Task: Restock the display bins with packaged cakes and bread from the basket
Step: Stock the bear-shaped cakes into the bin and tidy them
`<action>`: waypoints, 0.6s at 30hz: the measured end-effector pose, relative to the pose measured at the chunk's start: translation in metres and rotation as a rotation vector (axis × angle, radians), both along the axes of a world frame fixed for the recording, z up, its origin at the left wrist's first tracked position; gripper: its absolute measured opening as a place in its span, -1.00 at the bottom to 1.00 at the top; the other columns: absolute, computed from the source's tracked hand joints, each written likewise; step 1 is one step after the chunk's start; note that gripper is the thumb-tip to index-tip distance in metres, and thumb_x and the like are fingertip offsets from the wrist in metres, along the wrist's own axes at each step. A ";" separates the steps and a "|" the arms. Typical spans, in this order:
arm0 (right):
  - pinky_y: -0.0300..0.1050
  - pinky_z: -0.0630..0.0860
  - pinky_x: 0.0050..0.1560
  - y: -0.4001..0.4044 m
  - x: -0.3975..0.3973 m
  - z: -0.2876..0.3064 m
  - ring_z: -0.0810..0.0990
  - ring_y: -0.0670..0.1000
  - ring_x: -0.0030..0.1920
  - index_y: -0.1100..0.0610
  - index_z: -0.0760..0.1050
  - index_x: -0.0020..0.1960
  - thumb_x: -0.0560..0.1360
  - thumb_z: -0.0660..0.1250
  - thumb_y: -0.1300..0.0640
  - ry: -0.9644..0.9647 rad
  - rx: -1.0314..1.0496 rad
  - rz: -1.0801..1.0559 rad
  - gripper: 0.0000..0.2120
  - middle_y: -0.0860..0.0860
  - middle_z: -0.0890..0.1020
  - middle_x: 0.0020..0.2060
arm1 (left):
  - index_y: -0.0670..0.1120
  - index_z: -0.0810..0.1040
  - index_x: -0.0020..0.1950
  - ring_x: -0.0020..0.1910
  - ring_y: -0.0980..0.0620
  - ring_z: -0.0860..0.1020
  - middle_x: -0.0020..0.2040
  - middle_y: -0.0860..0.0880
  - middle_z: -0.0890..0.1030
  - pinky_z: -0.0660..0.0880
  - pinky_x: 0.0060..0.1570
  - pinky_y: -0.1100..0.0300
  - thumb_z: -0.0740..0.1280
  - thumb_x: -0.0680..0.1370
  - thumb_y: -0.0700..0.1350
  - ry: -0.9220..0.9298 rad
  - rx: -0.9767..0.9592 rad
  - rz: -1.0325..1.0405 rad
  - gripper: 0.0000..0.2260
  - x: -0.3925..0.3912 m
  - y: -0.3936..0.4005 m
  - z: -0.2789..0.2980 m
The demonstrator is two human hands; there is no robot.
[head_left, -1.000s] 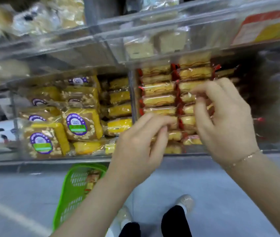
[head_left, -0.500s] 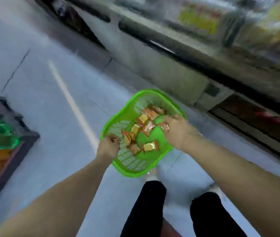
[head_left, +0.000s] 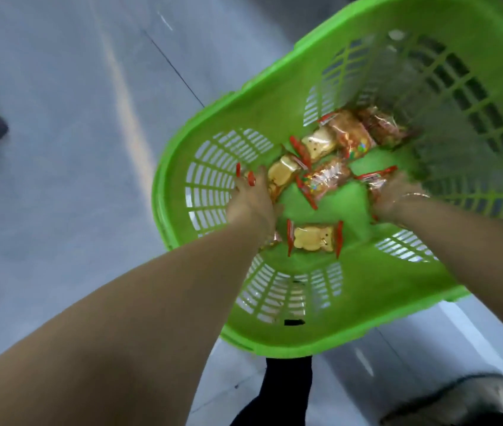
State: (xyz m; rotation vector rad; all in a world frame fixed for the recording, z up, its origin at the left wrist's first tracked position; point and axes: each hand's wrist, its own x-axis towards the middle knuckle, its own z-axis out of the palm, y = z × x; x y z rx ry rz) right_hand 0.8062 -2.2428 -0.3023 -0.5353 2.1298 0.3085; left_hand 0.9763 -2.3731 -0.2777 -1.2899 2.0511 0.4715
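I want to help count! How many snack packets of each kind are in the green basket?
pale bear-shaped cakes: 3
browner cakes in speckled wrappers: 3
held packets, kind hidden, one in the left hand, one in the right hand: 2
Total: 8 showing in the green basket; more may hide under the arms.

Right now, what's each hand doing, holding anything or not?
Left hand: down in the green slotted plastic basket, gripping a red-edged clear-wrapped cake.
Right hand: also in the basket, fingers on another red-edged wrapped cake.
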 end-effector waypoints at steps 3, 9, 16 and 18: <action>0.10 0.31 0.31 0.002 0.003 -0.020 0.29 0.31 0.38 0.27 -0.01 0.48 0.50 0.35 0.09 0.059 -0.057 -0.220 -0.26 0.32 0.19 0.41 | -0.03 0.07 0.51 0.42 -0.26 0.27 0.49 -0.29 0.09 0.36 0.28 -0.04 0.37 0.48 0.18 -0.082 -0.017 -0.032 -0.26 -0.012 -0.003 -0.019; 0.00 0.38 0.25 -0.017 -0.002 -0.003 0.39 0.22 0.30 0.22 0.33 0.34 0.47 0.28 -0.09 -0.004 0.006 0.010 -0.44 0.24 0.35 0.30 | -0.12 0.36 0.30 0.10 -0.14 0.51 0.27 -0.19 0.39 0.50 -0.03 0.05 0.35 0.50 -0.09 -0.051 0.046 0.159 -0.60 -0.023 -0.023 -0.002; 0.10 0.19 0.38 -0.047 0.010 0.013 0.14 0.18 0.42 0.02 0.19 0.43 0.35 0.37 -0.04 0.009 -0.296 1.098 -0.30 0.17 0.13 0.43 | -0.19 0.61 -0.07 -0.16 -0.10 0.57 -0.12 -0.14 0.63 0.52 -0.20 0.12 0.43 0.32 -0.28 0.189 0.346 0.422 -0.81 -0.024 -0.045 0.066; 0.19 0.09 0.41 -0.051 0.018 0.007 0.05 0.22 0.45 -0.06 0.11 0.48 0.40 0.34 -0.04 0.061 -0.150 1.192 -0.28 0.19 0.02 0.48 | -0.13 0.60 -0.14 -0.25 -0.07 0.54 -0.18 -0.11 0.61 0.49 -0.28 0.15 0.44 0.31 -0.26 0.277 0.365 0.549 -0.84 -0.019 -0.046 0.077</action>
